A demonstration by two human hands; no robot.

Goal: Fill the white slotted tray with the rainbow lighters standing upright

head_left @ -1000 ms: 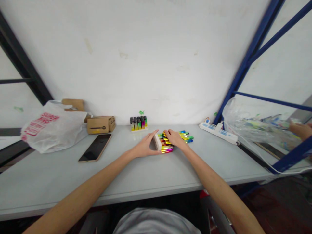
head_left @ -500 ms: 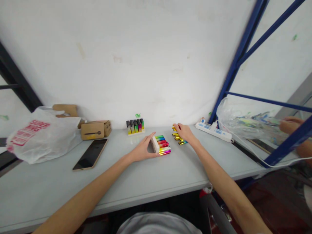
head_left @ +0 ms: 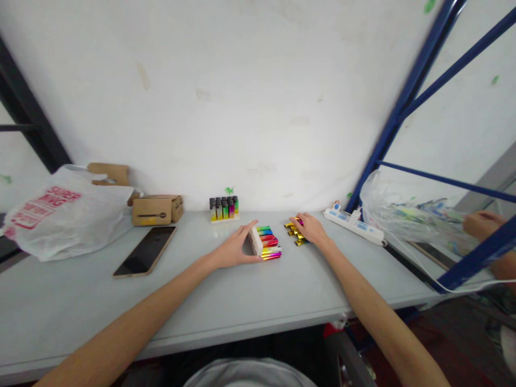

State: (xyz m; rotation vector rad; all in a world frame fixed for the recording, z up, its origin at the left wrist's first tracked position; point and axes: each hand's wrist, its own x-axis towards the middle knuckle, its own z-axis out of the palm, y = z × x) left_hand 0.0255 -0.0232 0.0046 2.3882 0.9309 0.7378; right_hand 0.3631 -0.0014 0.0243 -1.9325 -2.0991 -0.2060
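Note:
My left hand grips a white tray tipped on its side, thumb at the near end and fingers at the far end. Shiny metallic lighters in blue, green, red, yellow and magenta stick out of it to the right. My right hand is closed at a small pile of shiny gold pieces, which look like lighters too. A magenta-tinted one shows at its fingertips, mostly hidden by the fingers. Behind, by the wall, a second rack holds upright lighters with black tops.
On the left are a phone, a small cardboard box and a white plastic bag. A power strip lies at the right, beside a blue metal frame. Beyond it are clear plastic bags and another person's hand.
My right hand has shifted slightly over the gold pile, and a magenta-tinted piece now shows at its fingertips. My left hand keeps its hold on the tray. The camera view has tilted slightly.

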